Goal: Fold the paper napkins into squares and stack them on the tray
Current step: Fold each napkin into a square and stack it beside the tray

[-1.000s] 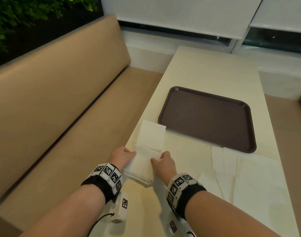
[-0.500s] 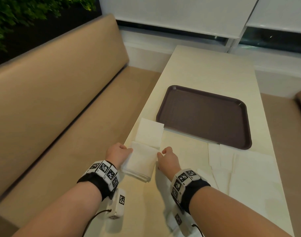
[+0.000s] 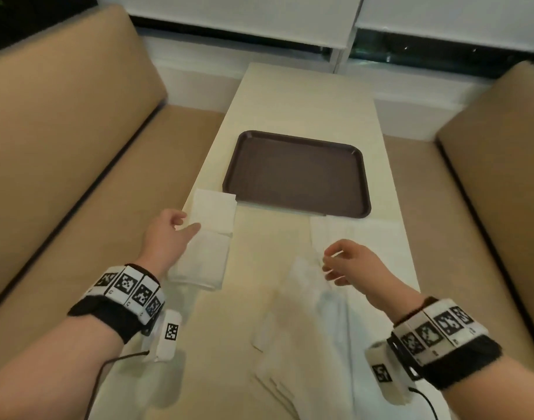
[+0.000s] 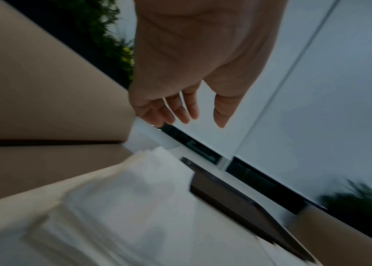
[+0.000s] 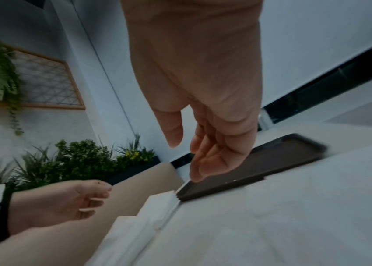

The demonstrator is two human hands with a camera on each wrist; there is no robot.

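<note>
A dark brown tray point(image 3: 296, 174) lies bare on the cream table point(image 3: 305, 98). Just left of its near corner sit two piles of folded white napkins: a far one point(image 3: 214, 207) and a near, thicker one point(image 3: 203, 259). Unfolded white napkins point(image 3: 335, 313) spread across the table's near right part. My left hand point(image 3: 181, 228) hovers above the folded piles, fingers loosely spread, holding nothing; the left wrist view shows it point(image 4: 194, 111) clear of the paper. My right hand point(image 3: 335, 262) hovers over the unfolded napkins with fingers loosely curled and nothing in them point(image 5: 189, 158).
Tan bench seats flank the table, one on the left point(image 3: 62, 131) and one on the right point(image 3: 496, 147). A window sill and blinds point(image 3: 244, 25) close off the far end. The table's left edge runs right beside the folded piles.
Both hands have let go of the near folded pile. The right hand has moved right, over the unfolded napkins; the left has lifted and moved slightly forward. The head view has swung right.
</note>
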